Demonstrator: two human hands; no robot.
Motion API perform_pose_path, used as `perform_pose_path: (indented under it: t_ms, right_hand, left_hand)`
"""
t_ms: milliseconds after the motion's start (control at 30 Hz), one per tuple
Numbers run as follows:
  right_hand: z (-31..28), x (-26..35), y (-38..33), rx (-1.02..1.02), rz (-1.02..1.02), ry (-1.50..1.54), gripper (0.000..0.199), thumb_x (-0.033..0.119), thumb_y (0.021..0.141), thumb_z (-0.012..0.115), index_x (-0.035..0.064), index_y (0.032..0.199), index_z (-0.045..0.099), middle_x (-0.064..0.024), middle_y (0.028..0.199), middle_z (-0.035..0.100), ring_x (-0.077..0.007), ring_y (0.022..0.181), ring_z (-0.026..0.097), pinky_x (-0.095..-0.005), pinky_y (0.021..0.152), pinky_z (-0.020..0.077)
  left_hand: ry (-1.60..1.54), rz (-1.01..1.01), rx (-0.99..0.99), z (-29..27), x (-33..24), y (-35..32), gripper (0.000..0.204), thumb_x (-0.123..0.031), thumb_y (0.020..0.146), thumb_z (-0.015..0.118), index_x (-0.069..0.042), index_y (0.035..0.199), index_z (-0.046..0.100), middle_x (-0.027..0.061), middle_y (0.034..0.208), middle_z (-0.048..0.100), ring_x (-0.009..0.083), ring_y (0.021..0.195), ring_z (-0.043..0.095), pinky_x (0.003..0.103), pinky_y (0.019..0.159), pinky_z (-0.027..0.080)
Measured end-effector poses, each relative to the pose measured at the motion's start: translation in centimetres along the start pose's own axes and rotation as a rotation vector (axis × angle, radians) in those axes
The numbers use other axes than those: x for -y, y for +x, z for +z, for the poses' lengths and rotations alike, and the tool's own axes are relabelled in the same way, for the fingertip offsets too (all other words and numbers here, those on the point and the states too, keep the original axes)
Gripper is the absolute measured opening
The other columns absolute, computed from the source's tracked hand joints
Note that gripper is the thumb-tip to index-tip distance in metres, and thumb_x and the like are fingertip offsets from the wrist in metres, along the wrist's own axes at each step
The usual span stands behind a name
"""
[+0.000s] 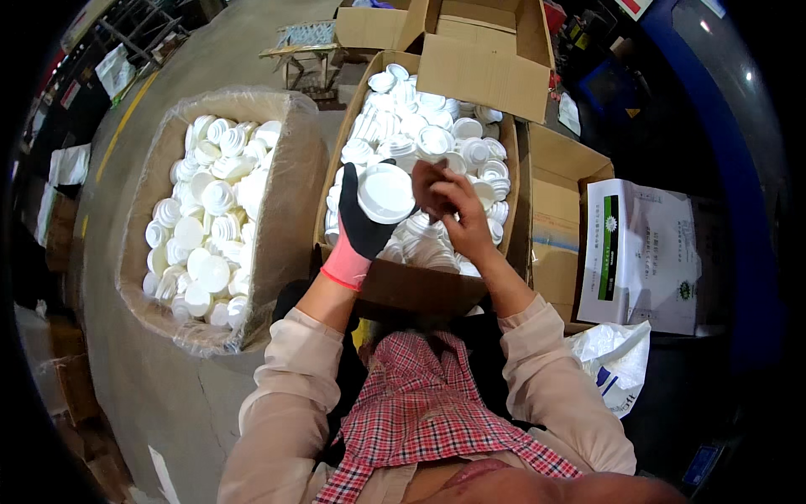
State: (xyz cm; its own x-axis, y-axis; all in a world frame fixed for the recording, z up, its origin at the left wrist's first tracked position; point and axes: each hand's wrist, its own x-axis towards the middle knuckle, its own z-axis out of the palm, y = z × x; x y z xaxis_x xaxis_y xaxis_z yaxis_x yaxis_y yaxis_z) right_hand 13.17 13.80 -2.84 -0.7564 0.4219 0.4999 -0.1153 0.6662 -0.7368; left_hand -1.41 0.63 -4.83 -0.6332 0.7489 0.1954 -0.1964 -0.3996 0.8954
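While two open cardboard boxes sit before you, your gloved left hand grips a white cap and your bare right hand pinches a brown scrap.

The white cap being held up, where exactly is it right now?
The white cap is near the picture's centre, in the gloved left hand, above the open cardboard box of caps.

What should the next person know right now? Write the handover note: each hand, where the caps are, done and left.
Left hand, in a dark glove with pink cuff, holds one white cap, open side up.
Right hand, bare, pinches a small brown piece beside that cap.
Open cardboard box in front: full of white caps.
Plastic-lined box to the left: also holds many caps.
Done versus left: cannot tell from the boxes.
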Motion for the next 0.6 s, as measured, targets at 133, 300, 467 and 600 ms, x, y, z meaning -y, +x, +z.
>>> perform_pose_path:
  t_ms: [133,300,467,600]
  right_hand:
    - [0.9,1.7,-1.6,0.077,-0.189,-0.056,0.039,-0.011,0.071,0.058,0.005,0.107,0.063,-0.0143,0.113,0.053,-0.0337,0.1,0.054,-0.036,0.083,0.0458]
    - [1.0,3.9,-1.4,0.061,-0.336,-0.112,0.038,-0.007,0.072,0.056,0.0047,0.107,0.065,-0.0151,0.107,0.055,-0.0314,0.091,0.053,-0.0354,0.079,0.044]
    - [1.2,3.0,-0.5,-0.057,-0.155,-0.148,0.038,-0.007,0.073,0.06,0.006,0.108,0.065,-0.014,0.097,0.054,-0.0324,0.086,0.056,-0.037,0.074,0.0482]
    - [0.4,-1.9,-0.5,0.053,0.196,-0.364,0.028,0.007,0.075,0.063,0.0115,0.103,0.067,-0.0158,0.096,0.056,-0.035,0.09,0.058,-0.0413,0.078,0.0496]
  left_hand:
    - [-0.524,-0.235,0.001,1.4,-0.5,0.4,0.058,-0.053,0.099,0.033,-0.004,0.124,0.05,0.0123,0.105,0.063,0.0225,0.098,0.062,0.036,0.083,0.053]
    - [-0.682,-0.648,0.04,2.1,1.9,-0.8,0.075,-0.07,0.091,0.034,-0.003,0.116,0.055,0.011,0.097,0.063,0.0224,0.088,0.062,0.031,0.082,0.05]
    - [-0.271,-0.479,0.044,3.0,2.9,-2.7,0.05,-0.04,0.105,0.028,-0.001,0.12,0.055,0.0076,0.111,0.061,0.0153,0.103,0.057,0.03,0.091,0.045]
    - [0.306,-0.133,0.089,2.9,0.1,-1.9,0.045,-0.036,0.104,0.034,-0.002,0.126,0.054,0.007,0.116,0.059,0.0145,0.106,0.055,0.03,0.095,0.042]
